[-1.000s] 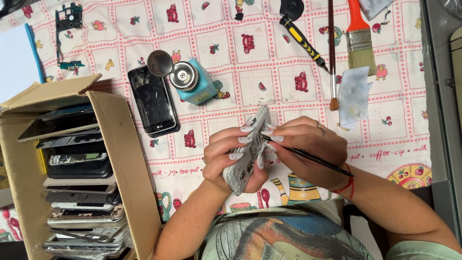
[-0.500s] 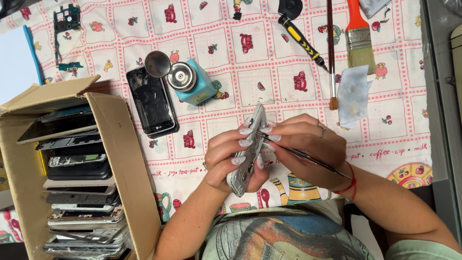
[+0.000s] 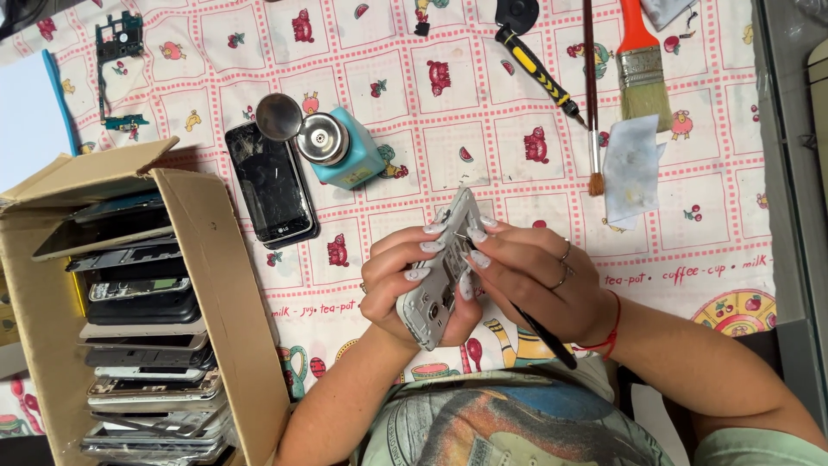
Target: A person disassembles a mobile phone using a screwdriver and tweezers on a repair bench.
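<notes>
My left hand (image 3: 401,280) grips a silver-grey phone frame (image 3: 438,289), held on edge above the patterned tablecloth (image 3: 483,112). My right hand (image 3: 535,276) pinches the frame's upper part with its fingertips and also holds a thin black tool (image 3: 539,332) whose handle runs down toward my wrist. The tool's tip is at the frame, hidden by my fingers. A black smartphone with a cracked screen (image 3: 272,185) lies left of my hands, beside a teal dispenser bottle (image 3: 338,148) with a metal top.
A cardboard box (image 3: 216,285) at the left holds several stacked phones and phone parts. At the far side lie a green circuit board (image 3: 116,52), a yellow-black screwdriver (image 3: 536,71), a thin brush (image 3: 592,95), an orange-handled paintbrush (image 3: 642,65) and a white cloth (image 3: 631,168).
The phone frame has turned in my hands, from showing its broad side to standing more on edge. My right fingers have shifted along its top.
</notes>
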